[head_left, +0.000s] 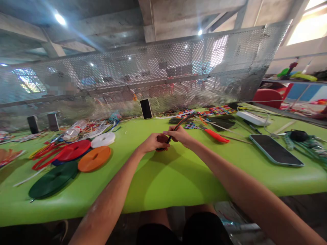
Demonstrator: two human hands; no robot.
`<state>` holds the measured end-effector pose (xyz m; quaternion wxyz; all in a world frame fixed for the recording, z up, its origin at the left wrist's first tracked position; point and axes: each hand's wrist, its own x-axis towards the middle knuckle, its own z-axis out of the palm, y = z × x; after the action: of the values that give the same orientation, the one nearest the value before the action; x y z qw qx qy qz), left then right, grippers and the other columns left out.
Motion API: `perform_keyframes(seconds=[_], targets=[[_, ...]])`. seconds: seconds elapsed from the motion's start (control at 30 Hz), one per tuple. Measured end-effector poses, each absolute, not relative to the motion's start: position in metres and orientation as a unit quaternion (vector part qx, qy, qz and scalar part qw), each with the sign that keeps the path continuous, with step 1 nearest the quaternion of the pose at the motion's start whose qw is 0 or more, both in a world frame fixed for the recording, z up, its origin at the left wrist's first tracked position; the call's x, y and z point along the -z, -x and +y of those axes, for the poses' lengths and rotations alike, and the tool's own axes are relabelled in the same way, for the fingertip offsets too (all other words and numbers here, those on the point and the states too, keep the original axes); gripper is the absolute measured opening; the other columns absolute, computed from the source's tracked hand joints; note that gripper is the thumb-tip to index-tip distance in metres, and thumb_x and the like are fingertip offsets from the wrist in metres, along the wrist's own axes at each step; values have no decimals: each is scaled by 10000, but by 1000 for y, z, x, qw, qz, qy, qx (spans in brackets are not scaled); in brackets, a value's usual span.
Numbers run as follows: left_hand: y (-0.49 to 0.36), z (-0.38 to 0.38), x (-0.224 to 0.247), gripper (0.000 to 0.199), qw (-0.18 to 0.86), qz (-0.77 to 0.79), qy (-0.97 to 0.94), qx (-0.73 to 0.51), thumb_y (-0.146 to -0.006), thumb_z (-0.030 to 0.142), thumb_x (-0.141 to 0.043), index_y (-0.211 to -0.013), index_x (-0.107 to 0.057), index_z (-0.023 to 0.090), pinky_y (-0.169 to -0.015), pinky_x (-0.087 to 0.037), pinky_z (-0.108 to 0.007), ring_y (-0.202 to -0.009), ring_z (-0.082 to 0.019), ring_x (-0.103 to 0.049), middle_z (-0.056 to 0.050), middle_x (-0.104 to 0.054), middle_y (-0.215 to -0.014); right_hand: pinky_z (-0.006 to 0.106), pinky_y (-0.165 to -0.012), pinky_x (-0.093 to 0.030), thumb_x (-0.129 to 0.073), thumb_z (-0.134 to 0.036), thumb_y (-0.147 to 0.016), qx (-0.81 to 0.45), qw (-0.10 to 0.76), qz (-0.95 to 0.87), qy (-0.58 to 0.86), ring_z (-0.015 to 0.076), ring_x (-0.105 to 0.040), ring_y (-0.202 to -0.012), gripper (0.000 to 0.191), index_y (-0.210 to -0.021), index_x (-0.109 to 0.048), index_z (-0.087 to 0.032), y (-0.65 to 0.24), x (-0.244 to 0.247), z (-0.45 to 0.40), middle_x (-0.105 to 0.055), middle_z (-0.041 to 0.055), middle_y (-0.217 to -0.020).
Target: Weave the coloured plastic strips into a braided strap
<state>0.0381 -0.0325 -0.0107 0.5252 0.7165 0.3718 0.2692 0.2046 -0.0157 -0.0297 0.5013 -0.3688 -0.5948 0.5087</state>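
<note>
both hands closed on dark strips above a green tabletop, perforated metal screen behind, concrete ceiling overhead

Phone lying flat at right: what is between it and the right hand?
In the head view, a red handle and a thin strip lie between right hand and phone.

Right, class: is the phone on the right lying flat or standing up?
Lying flat: the phone rests on the green table, its dark screen facing up.
</note>
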Motion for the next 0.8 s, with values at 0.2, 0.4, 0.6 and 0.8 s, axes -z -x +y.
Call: perform_keyframes(seconds=[0.2,0.4,0.6,0.8], targets=[[-36,-27,16,467,547,370,-695,-285,-556,393,-879,-825,-648,89,-628,-535,-287,-605,-169,-679,-72,-710,-692,200,-330,-201,-791,-430,-619,-508,510,-600,348,46,-313,-325,435,-500,-440,-203,-211,28,-13,-381,-79,-371],[-37,-22,23,468,500,384,-697,-342,-525,365,-895,-826,-658,95,-675,-524,-268,-646,-153,-677,-59,-724,-726,160,-336,-201,-763,-380,-615,-571,422,-603,364,46,-381,-373,297,-596,-563,-161,-215,28,-16,-476,-51,-452],[-34,-23,20,460,527,363,-705,-306,-553,243,-878,-943,-670,115,-748,-528,-288,-731,-154,-692,-60,-737,-834,172,-324,-243,-696,-283,-633,-558,446,-589,378,71,-452,-355,223,-583,-507,-178,-218,26,-15,-503,-36,-442],[-30,-20,21,345,517,388,-695,-316,-524,237,-872,-795,-704,105,-671,-500,-255,-632,-116,-625,-20,-707,-723,168,-325,-270,-721,-275,-643,-563,462,-568,384,60,-434,-383,197,-699,-564,-171,-220,26,-13,-512,-48,-497]])
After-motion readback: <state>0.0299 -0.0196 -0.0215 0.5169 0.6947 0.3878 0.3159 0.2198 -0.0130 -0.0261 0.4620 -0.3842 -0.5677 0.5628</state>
